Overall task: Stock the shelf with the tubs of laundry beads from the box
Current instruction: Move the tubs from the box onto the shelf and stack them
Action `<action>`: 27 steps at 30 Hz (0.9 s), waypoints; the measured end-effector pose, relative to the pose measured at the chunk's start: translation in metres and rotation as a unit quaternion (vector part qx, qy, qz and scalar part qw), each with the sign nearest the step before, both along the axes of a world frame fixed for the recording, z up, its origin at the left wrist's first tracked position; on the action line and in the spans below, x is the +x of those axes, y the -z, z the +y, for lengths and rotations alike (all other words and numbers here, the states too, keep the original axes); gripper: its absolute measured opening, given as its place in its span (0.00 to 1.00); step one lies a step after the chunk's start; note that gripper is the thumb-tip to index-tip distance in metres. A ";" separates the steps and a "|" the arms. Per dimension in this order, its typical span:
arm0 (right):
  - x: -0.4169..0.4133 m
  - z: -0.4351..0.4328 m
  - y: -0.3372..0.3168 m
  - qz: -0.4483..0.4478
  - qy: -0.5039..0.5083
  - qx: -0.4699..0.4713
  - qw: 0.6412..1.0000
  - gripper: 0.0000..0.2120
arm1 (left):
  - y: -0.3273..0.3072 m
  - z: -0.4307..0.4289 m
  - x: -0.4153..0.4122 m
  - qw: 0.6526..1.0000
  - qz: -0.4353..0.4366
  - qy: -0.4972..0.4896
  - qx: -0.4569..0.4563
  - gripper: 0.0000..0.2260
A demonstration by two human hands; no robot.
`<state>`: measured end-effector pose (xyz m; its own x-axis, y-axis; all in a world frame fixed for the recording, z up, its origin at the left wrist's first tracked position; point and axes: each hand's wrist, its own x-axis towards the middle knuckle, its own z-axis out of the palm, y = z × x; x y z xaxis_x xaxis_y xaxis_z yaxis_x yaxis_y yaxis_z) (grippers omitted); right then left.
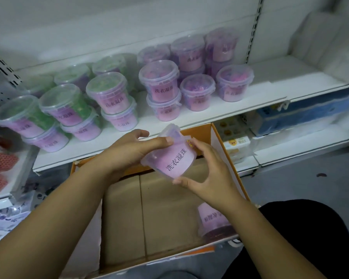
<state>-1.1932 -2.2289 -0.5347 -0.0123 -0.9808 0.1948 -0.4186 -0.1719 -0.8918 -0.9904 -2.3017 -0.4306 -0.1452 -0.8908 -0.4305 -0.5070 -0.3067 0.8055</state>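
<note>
Both bare forearms reach forward from the lower corners and converge in the middle. The left hand grips the tilted tub from its left side, with the thumb laid straight across the upper wall and the fingers curled over the far side. The right hand holds the right side with the thumb under the lower edge, its fingers probably wrapped behind.

Free shelf right of stacked tubs
</note>
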 end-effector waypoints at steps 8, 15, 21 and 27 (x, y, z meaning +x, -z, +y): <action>-0.043 -0.023 0.010 0.014 0.135 -0.020 0.991 0.31 | -0.033 -0.030 -0.030 0.986 -0.117 0.073 -0.097 0.52; -0.070 -0.041 0.019 -0.045 0.173 0.146 0.973 0.21 | -0.058 -0.059 -0.073 0.952 -0.193 0.162 -0.172 0.49; -0.075 -0.055 0.015 -0.072 0.199 0.151 0.966 0.18 | -0.073 -0.090 -0.106 0.922 -0.262 0.202 -0.202 0.45; -0.088 -0.083 0.009 -0.072 0.194 0.175 0.963 0.14 | -0.088 -0.126 -0.140 0.914 -0.277 0.206 -0.214 0.50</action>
<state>-1.2816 -2.3116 -0.5438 -0.3934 -0.9021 -0.1775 -0.2584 0.2938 -0.9203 -1.1301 -2.4280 -0.3425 -0.3722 -0.9134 -0.1646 -0.8744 0.2856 0.3923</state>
